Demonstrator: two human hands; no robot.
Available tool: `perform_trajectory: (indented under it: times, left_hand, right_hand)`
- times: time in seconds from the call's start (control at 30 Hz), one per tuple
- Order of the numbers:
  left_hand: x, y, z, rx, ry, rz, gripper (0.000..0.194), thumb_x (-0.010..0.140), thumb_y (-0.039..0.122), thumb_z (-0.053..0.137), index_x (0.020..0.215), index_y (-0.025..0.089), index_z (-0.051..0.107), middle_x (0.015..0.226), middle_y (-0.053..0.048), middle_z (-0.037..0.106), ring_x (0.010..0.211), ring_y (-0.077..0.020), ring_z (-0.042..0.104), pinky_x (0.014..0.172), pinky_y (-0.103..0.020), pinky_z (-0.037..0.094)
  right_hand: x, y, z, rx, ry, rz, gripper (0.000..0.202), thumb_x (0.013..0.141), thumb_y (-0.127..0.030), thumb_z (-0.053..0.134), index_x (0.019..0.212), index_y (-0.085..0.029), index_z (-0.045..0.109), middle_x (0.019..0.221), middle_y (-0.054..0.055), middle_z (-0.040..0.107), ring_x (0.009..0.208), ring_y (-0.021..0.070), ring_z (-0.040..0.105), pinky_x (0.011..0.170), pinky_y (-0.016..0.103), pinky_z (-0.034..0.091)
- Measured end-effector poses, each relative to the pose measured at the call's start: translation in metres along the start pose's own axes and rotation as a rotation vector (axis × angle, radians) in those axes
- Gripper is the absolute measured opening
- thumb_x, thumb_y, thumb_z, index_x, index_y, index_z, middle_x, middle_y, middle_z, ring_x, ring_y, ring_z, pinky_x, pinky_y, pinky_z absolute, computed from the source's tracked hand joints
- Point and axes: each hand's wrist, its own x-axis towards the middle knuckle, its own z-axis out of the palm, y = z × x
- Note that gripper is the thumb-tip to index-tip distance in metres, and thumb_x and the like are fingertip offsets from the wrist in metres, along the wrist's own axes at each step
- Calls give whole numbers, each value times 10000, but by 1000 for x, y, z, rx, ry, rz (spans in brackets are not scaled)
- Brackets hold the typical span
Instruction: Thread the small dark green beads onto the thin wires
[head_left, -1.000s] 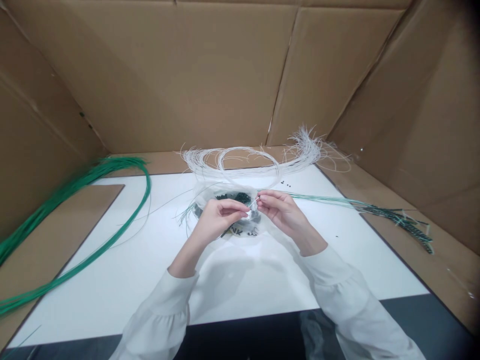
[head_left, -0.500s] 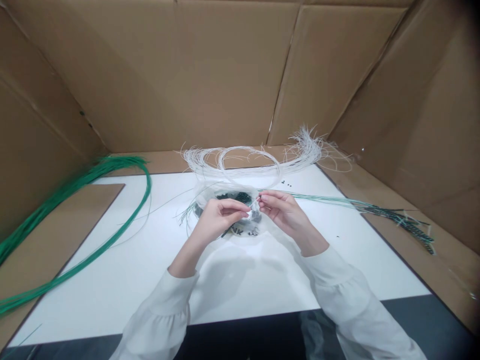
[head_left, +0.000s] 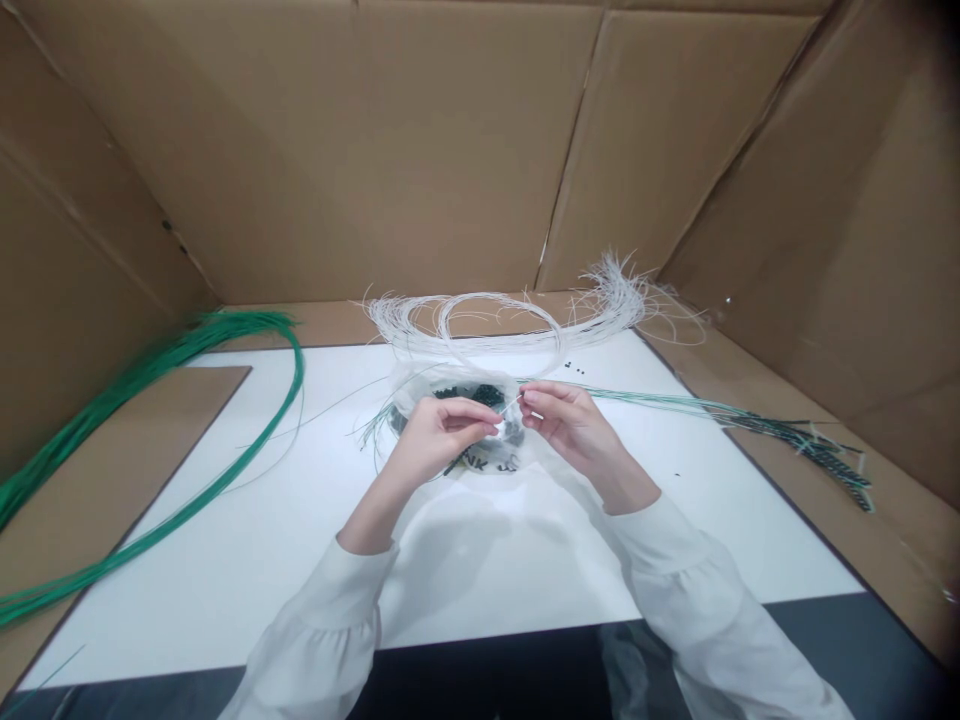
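My left hand (head_left: 442,435) is closed in a pinch, thumb against forefinger, on one end of a short thin white strand (head_left: 512,405). The strand runs up to the pinched fingertips of my right hand (head_left: 566,425), where a tiny dark bit shows too small to name. Both hands are held above a clear plastic bag (head_left: 491,455) with black lettering, partly covered by my left hand. Small dark green and black pieces (head_left: 487,394) fill the bag.
Behind the bag lies a coiled bundle of white strands (head_left: 502,340). A long green bundle (head_left: 255,450) curves at the left. Thin green strands with dark pieces threaded on their ends (head_left: 825,455) extend to the right. Cardboard walls (head_left: 375,150) enclose the white board (head_left: 225,580).
My right hand has shifted very slightly to the right. The strand between the fingertips looks whiter and a little more exposed; my left hand has stayed in place.
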Motion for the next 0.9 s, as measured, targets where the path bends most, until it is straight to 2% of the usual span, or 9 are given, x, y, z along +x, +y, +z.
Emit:
perform_trajectory:
  times: [0.17, 0.47, 0.6, 0.73, 0.9]
  left_hand:
    - [0, 0, 0, -5, -5, -12, 106, 658, 169, 646, 740, 147, 711, 825, -75, 700, 785, -211, 649, 779, -336, 510]
    - [1, -5, -2, 30, -12, -40, 129, 669, 194, 639, 769, 153, 709, 814, -77, 706, 782, -223, 657, 775, -354, 510]
    - [2, -7, -2, 86, 6, -44, 128, 667, 195, 637, 763, 154, 712, 834, -80, 706, 789, -228, 656, 786, -361, 508]
    - [3, -8, -1, 122, -4, -32, 133, 675, 190, 625, 763, 147, 714, 865, -88, 703, 808, -226, 653, 794, -353, 509]
    - [3, -11, 0, 152, -10, -14, 141, 682, 195, 614, 770, 155, 718, 866, -82, 704, 796, -223, 656, 789, -346, 513]
  right_hand:
    - [0, 0, 0, -32, 29, -12, 164, 519, -253, 776, 654, -189, 708, 588, -17, 621, 528, 74, 503, 517, 223, 398]
    - [3, 1, -1, -230, 68, -165, 138, 528, -270, 763, 633, -197, 712, 575, -11, 618, 489, 84, 455, 506, 255, 378]
    - [3, 1, 0, -324, 89, -188, 118, 545, -264, 755, 634, -199, 714, 596, -5, 631, 491, 86, 455, 516, 257, 389]
    - [1, -1, 1, -379, 74, -199, 104, 557, -260, 747, 626, -194, 708, 633, 4, 648, 517, 94, 488, 520, 248, 404]
    - [0, 0, 1, -446, -14, -162, 118, 584, -276, 731, 640, -176, 704, 666, 25, 664, 578, 116, 534, 529, 243, 415]
